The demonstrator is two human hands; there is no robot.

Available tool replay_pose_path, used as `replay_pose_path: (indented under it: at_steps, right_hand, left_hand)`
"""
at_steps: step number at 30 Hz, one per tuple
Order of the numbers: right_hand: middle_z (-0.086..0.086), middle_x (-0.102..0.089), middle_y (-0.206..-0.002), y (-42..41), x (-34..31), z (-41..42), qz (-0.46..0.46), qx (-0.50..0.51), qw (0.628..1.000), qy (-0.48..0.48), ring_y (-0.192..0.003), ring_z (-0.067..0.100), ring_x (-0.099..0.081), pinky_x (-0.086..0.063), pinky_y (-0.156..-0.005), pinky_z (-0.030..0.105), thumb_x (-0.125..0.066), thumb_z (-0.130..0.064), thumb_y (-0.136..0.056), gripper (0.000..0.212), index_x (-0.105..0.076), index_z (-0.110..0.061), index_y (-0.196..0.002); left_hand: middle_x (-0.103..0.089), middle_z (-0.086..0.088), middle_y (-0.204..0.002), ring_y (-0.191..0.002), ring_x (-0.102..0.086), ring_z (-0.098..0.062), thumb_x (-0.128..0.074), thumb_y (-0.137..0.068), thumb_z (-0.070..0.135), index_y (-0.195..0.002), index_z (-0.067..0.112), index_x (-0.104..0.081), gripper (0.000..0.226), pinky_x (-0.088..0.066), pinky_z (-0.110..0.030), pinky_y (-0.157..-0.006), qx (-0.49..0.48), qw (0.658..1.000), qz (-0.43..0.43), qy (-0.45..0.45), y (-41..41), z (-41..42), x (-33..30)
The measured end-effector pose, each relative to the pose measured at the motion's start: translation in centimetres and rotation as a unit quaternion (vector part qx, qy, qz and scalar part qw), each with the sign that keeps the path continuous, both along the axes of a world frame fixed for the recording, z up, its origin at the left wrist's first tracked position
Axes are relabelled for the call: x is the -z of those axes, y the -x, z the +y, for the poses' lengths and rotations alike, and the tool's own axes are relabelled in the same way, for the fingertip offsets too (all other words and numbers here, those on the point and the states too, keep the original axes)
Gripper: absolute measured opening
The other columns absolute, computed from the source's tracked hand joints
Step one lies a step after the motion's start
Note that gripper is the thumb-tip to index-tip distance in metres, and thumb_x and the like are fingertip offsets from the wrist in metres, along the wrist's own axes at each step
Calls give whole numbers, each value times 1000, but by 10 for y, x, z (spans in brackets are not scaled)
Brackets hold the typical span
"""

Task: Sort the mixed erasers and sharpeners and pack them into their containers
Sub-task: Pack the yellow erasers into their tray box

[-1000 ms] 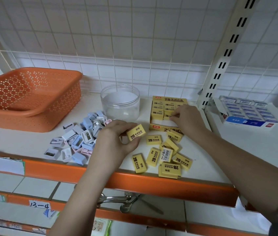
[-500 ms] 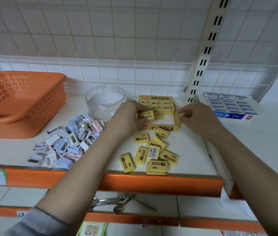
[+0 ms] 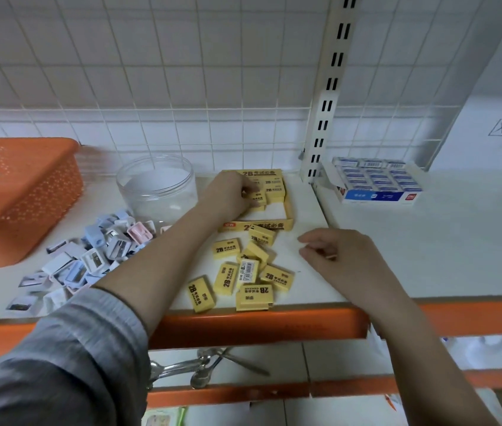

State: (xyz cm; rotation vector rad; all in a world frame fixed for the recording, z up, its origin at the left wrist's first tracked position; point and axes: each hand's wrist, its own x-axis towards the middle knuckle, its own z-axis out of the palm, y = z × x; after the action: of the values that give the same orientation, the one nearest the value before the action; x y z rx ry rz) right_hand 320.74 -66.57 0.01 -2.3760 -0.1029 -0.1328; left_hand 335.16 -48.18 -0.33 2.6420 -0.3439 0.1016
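A clear round plastic jar (image 3: pixel 157 187) stands far left of the yellow cardboard eraser box (image 3: pixel 288 210), with the pile of pastel plastic sharpeners (image 3: pixel 90 256) near left and an orange perforated basket (image 3: pixel 22 192) beyond. The left hand (image 3: pixel 231 195) reaches over loose yellow erasers (image 3: pixel 243 272), its grip pinching one yellow eraser (image 3: pixel 258 196) inside the box. The right hand (image 3: pixel 332 253) hovers right of the loose erasers, fingers loosely curled, holding nothing.

My left hand (image 3: pixel 233 195) covers part of the yellow box (image 3: pixel 288 210) and the eraser (image 3: pixel 258 196) at my fingertips, the orange basket (image 3: pixel 28 186) runs off the frame's left edge, and the sharpeners (image 3: pixel 90 253) near the shelf's front edge blur.
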Motion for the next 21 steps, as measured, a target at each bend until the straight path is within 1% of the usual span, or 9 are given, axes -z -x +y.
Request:
replay_pose_path:
  at_steps: [3, 5, 7, 9, 10, 12, 15, 17, 21]
  right_hand:
    - [-14, -65, -96, 5, 1, 5, 34, -44, 998, 10, -80, -10, -56, -37, -68, -3, -64, -31, -87, 22, -67, -29, -109]
    - [-12, -67, -104, 7, 3, 9, 63, -66, 996, 2, -89, -5, -59, -41, -74, 2, -65, -34, -86, 27, -66, -30, -113]
    - [-12, -67, -108, 8, 5, 13, 83, -78, 994, -8, -93, -3, -60, -46, -82, 13, -67, -35, -84, 30, -65, -31, -113]
    - [-13, -67, -107, 8, 7, 15, 92, -86, 992, -6, -94, -4, -59, -49, -88, 22, -70, -35, -81, 31, -66, -32, -112]
    - [-14, -66, -106, 8, 8, 16, 95, -92, 991, -1, -94, -5, -58, -50, -88, 23, -72, -35, -79, 33, -66, -33, -111]
    - [-16, -65, -107, 8, 10, 18, 93, -101, 990, 19, -90, -8, -55, -46, -78, 11, -73, -34, -78, 36, -65, -33, -113]
    - [-16, -63, -107, 8, 11, 20, 83, -102, 990, 51, -81, -13, -49, -36, -61, 2, -73, -31, -79, 39, -64, -30, -117]
    - [-17, -62, -104, 8, 10, 21, 73, -91, 991, 66, -77, -13, -48, -35, -57, 2, -72, -31, -79, 39, -64, -30, -117]
    - [-23, -54, -76, 8, 9, 23, 73, -84, 991, 76, -73, -7, -52, -38, -59, 7, -70, -30, -82, 22, -70, -30, -104]
  left_hand:
    - [-59, 1, -124, -114, -53, -18, -70, -82, 30, -117, 26, -65, 35, -40, -25, -88, -1, 1000, -8, -18, 0, 2, 2]
    - [-58, 0, -123, -114, -52, -18, -69, -83, 30, -115, 24, -66, 33, -40, -27, -91, 7, 999, -20, -41, 0, 3, 2]
    - [-57, -2, -122, -116, -50, -19, -68, -84, 28, -111, 18, -68, 29, -40, -30, -94, 14, 997, -42, -60, 1, 4, 0]
    - [-56, -1, -122, -115, -49, -19, -67, -84, 27, -111, 18, -69, 28, -40, -29, -92, 10, 997, -46, -64, 1, 5, -1]
    - [-57, 0, -121, -114, -50, -18, -67, -85, 27, -111, 19, -69, 28, -40, -27, -89, 3, 997, -41, -62, 2, 6, 0]
    - [-59, 2, -118, -109, -53, -16, -67, -84, 30, -112, 22, -68, 28, -40, -24, -81, -11, 998, -25, -48, 3, 8, 1]
    - [-59, 3, -121, -110, -54, -15, -67, -84, 33, -113, 24, -67, 31, -41, -25, -84, -21, 1000, -1, -3, 7, 13, -1]
    - [-60, 3, -121, -112, -54, -16, -65, -86, 32, -113, 23, -67, 28, -42, -26, -89, -18, 1000, -1, 21, 14, 17, -5]
    - [-61, 2, -122, -110, -55, -13, -61, -89, 31, -114, 18, -67, 28, -38, -20, -88, 1, 999, -20, 39, 33, 27, -13]
